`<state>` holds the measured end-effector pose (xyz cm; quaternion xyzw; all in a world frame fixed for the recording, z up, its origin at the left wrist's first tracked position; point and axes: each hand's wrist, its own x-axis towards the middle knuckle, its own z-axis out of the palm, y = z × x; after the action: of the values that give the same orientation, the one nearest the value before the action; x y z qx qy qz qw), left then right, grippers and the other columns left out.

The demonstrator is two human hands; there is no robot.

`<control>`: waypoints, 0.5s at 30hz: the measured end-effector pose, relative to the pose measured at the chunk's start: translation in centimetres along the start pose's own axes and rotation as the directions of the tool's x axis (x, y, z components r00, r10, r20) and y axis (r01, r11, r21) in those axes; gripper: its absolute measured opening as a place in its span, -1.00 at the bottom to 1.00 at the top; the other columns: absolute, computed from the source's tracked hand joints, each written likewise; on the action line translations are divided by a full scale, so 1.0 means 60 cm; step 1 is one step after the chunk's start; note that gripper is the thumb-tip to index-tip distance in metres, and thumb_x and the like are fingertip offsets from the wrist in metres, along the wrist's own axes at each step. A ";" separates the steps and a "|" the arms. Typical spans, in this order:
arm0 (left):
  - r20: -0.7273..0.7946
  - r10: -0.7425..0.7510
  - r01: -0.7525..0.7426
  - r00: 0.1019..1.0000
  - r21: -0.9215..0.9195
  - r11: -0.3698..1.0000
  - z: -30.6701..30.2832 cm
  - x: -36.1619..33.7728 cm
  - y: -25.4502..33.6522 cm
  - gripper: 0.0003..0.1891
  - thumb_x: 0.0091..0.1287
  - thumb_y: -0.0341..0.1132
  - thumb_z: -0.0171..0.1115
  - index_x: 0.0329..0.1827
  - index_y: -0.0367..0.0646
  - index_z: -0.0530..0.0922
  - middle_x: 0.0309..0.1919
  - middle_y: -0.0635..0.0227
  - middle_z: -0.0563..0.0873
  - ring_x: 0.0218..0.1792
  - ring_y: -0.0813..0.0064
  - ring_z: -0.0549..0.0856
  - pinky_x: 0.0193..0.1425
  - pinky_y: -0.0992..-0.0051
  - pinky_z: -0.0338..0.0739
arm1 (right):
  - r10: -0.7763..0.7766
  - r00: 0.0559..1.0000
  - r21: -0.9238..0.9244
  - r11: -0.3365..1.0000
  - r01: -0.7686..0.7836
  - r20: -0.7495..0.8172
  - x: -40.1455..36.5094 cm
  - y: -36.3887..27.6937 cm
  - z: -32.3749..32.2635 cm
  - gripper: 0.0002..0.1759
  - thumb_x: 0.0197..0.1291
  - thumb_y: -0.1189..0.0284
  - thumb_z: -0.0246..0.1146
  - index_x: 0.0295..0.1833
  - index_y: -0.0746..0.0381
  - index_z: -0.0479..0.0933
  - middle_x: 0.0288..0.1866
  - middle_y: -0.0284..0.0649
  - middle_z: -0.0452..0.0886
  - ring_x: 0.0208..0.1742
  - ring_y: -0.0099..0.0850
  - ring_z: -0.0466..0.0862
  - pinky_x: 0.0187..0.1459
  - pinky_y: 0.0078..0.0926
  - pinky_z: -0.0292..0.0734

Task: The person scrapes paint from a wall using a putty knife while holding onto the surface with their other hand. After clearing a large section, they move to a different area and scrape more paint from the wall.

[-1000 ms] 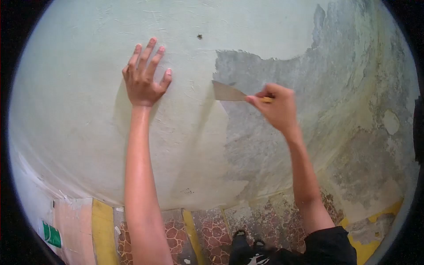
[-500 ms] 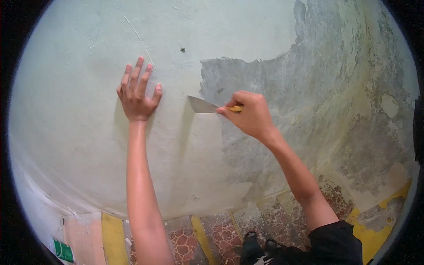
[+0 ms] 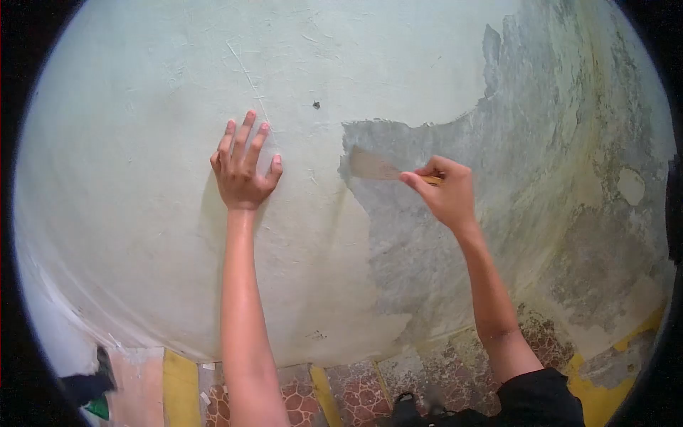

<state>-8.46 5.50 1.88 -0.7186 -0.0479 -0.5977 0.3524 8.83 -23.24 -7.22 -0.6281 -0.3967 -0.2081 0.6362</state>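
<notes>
My left hand point(image 3: 245, 171) lies with spread fingers against the pale green painted wall point(image 3: 142, 192), left of the bare patch. In my right hand point(image 3: 449, 196) is a putty knife point(image 3: 375, 165), held by its yellow handle between thumb and fingers. Its wide, slightly blurred blade points left and overlaps the grey bare patch point(image 3: 427, 242), near that patch's ragged left paint edge. Most of the handle is hidden in my fist. A small dark hole point(image 3: 316, 104) shows in the paint above and between my hands.
Below the wall runs a floor of reddish patterned tiles point(image 3: 348, 388) with yellow strips point(image 3: 181, 388). Dark shoes point(image 3: 405, 407) show at the bottom. A dark blurred shape point(image 3: 89, 384) covers most of a green object point(image 3: 98, 408) at lower left. Peeling, stained wall point(image 3: 597, 242) curves along the right.
My right hand has moved the putty knife rightward, from over the paint to over the grey patch. The view has shifted slightly. A dark shape has come in at lower left.
</notes>
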 end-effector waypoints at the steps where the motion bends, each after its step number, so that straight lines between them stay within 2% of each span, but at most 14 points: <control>1: 0.009 -0.008 0.008 1.000 -0.002 1.000 -0.001 -0.001 0.001 -0.44 0.19 -0.03 0.19 0.33 0.31 0.52 0.45 0.67 0.46 0.44 0.40 0.39 0.34 0.39 0.26 | 0.005 1.000 -0.004 1.000 -0.005 0.010 0.002 -0.009 0.016 -0.61 0.04 0.28 0.55 -0.50 0.35 0.56 -0.51 -0.11 0.67 -0.55 -0.32 0.60 -0.45 -0.45 0.46; 3: -0.001 0.019 -0.019 1.000 0.034 0.999 -0.004 0.002 -0.001 -0.46 0.19 -0.01 0.19 0.31 0.30 0.55 0.45 0.68 0.47 0.43 0.41 0.40 0.33 0.38 0.26 | -0.175 0.984 0.023 0.984 0.174 0.030 0.004 -0.038 0.062 -0.63 0.02 0.32 0.57 -0.54 0.32 0.56 -0.55 -0.14 0.67 -0.58 -0.46 0.59 -0.49 -0.48 0.46; 7: -0.005 0.029 -0.029 1.000 0.063 0.998 -0.007 0.002 0.001 -0.47 0.20 0.00 0.19 0.29 0.29 0.56 0.44 0.67 0.48 0.43 0.41 0.40 0.32 0.39 0.26 | -0.239 0.969 0.053 0.970 0.236 0.055 0.009 -0.034 0.047 -0.66 0.03 0.34 0.57 -0.54 0.31 0.58 -0.58 -0.15 0.68 -0.59 -0.55 0.60 -0.52 -0.50 0.47; 9: 0.005 -0.011 0.011 1.000 0.007 1.000 -0.004 0.003 0.002 -0.47 0.20 -0.02 0.18 0.29 0.28 0.56 0.43 0.66 0.49 0.43 0.41 0.40 0.32 0.37 0.25 | -0.078 0.997 0.155 0.985 0.079 -0.010 0.007 0.003 0.007 -0.67 0.04 0.34 0.56 -0.50 0.34 0.61 -0.58 -0.13 0.68 -0.58 -0.55 0.61 -0.51 -0.51 0.47; 10: 0.014 -0.014 0.014 1.000 0.020 1.000 -0.004 0.002 0.002 -0.48 0.20 -0.02 0.18 0.29 0.28 0.56 0.43 0.66 0.49 0.43 0.40 0.40 0.33 0.38 0.25 | -0.010 1.000 -0.002 1.000 0.010 0.009 0.007 -0.014 0.004 -0.67 0.04 0.33 0.56 -0.48 0.36 0.63 -0.57 -0.13 0.69 -0.57 -0.55 0.61 -0.50 -0.54 0.47; 13: -0.007 0.012 -0.012 1.000 0.037 0.999 -0.005 0.003 0.001 -0.48 0.21 -0.01 0.18 0.29 0.29 0.56 0.44 0.67 0.48 0.43 0.41 0.40 0.33 0.40 0.25 | -0.026 1.000 0.042 0.999 0.027 -0.017 0.008 -0.031 0.022 -0.67 0.03 0.34 0.56 -0.50 0.35 0.63 -0.59 -0.15 0.68 -0.57 -0.57 0.61 -0.50 -0.57 0.46; 15: 0.006 0.012 -0.012 1.000 0.037 0.999 -0.004 0.000 0.002 -0.47 0.21 -0.01 0.17 0.30 0.29 0.55 0.44 0.67 0.47 0.43 0.40 0.39 0.33 0.40 0.25 | -0.035 0.999 -0.005 0.999 0.035 0.009 0.005 -0.033 0.008 -0.67 0.03 0.34 0.56 -0.50 0.35 0.62 -0.60 -0.16 0.67 -0.58 -0.56 0.60 -0.50 -0.57 0.45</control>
<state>-8.58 5.28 1.80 -0.7137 -0.0558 -0.5926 0.3692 7.38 -22.96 -5.77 -0.6237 -0.4098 -0.2176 0.6291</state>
